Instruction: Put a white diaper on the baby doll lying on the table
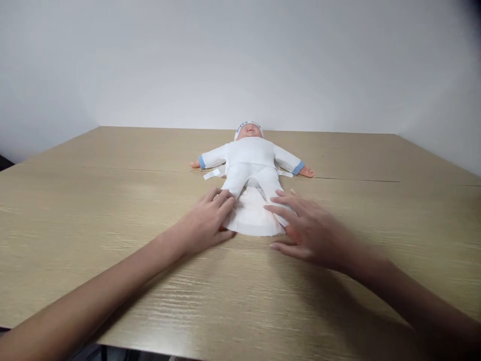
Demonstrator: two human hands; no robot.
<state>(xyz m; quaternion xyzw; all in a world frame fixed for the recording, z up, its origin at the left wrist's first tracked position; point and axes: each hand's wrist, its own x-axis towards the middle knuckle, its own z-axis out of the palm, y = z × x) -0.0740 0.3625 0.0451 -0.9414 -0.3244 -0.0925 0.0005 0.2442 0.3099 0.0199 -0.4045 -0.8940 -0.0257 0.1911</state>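
A baby doll (251, 150) in a white outfit with blue cuffs lies on its back, arms spread and legs toward me. Beneath its hips and between its legs is a spread white diaper (255, 220); its side tabs (214, 174) stick out at both sides of the waist. My left hand (208, 218) is curled over the doll's leg on the left, its thumb by the diaper's front corner. Over the leg on the right, my right hand (310, 228) has its fingers apart, the fingertips on or just above the leg. That hand is slightly blurred. Both doll feet are mostly hidden by my hands.
The doll lies on a light wooden table (112, 210) with a seam (356, 179) running across it behind the doll's waist. A pale wall (240, 60) stands beyond the far edge. Dark shapes show below the near edge at the lower left.
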